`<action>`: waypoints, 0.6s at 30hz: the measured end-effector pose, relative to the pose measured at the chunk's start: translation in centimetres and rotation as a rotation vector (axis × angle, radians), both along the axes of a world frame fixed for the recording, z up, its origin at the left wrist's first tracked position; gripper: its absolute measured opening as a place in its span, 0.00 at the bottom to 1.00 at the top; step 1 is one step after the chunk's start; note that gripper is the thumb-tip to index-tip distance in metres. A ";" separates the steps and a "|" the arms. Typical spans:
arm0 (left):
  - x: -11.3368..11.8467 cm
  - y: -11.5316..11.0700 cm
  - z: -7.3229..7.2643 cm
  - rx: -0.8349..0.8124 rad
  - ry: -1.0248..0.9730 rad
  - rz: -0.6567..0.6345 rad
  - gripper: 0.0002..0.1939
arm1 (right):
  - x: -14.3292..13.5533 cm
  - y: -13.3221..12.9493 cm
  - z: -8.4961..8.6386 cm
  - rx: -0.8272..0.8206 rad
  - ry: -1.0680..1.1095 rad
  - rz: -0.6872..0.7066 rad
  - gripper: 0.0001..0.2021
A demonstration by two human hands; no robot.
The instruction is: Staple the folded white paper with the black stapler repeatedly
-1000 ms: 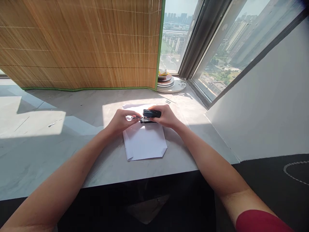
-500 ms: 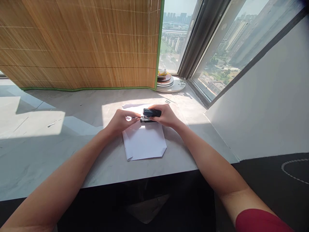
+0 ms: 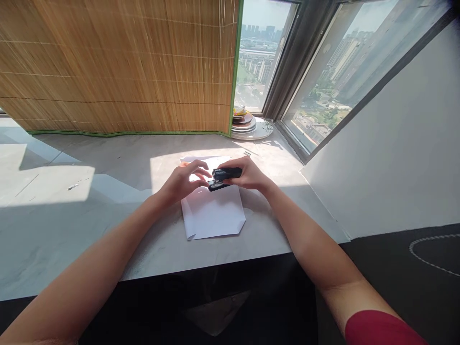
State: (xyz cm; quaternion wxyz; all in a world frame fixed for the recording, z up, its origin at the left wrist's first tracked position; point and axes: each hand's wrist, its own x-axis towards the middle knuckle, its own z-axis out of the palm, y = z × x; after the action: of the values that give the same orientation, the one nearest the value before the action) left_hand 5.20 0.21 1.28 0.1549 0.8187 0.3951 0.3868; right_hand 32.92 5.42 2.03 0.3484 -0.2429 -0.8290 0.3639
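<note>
A black stapler (image 3: 227,173) is gripped by my right hand (image 3: 249,173), its jaw end facing left. A gap shows between its top arm and its base. My left hand (image 3: 185,181) is beside the jaw end, fingers curved and apart; its fingertips are close to the stapler, and whether they touch it I cannot tell. Beneath both hands a white sheet of paper (image 3: 215,218) lies on the pale counter, its lower left corner folded over and its lower right corner cut or folded off.
A few staple strips (image 3: 247,153) lie beyond my right hand. Stacked plates (image 3: 247,128) stand in the window corner. A bamboo blind (image 3: 118,67) hangs at the back, and small scraps (image 3: 73,187) lie to the left on the counter (image 3: 72,239).
My left fingers have spread and come away from the stapler's front. The stapler has tilted a little, its base end dropping lower toward me.
</note>
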 end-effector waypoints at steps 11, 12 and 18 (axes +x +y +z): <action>-1.1 0.7 0.5 0.040 0.008 0.026 0.14 | -2.9 -1.9 -0.3 0.029 0.040 -0.078 0.14; -1.6 0.9 0.5 0.056 -0.009 0.037 0.16 | -3.2 -2.1 -0.4 0.025 0.053 -0.100 0.14; -4.0 2.9 -0.3 0.101 -0.172 0.196 0.12 | -5.7 -4.0 -1.3 0.026 -0.004 -0.122 0.14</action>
State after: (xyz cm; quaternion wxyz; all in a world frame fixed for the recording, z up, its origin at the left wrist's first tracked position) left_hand 1.16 3.15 0.95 0.1081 0.7467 0.4387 0.4881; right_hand 27.18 1.43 0.74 0.3715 -0.2890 -0.8180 0.3307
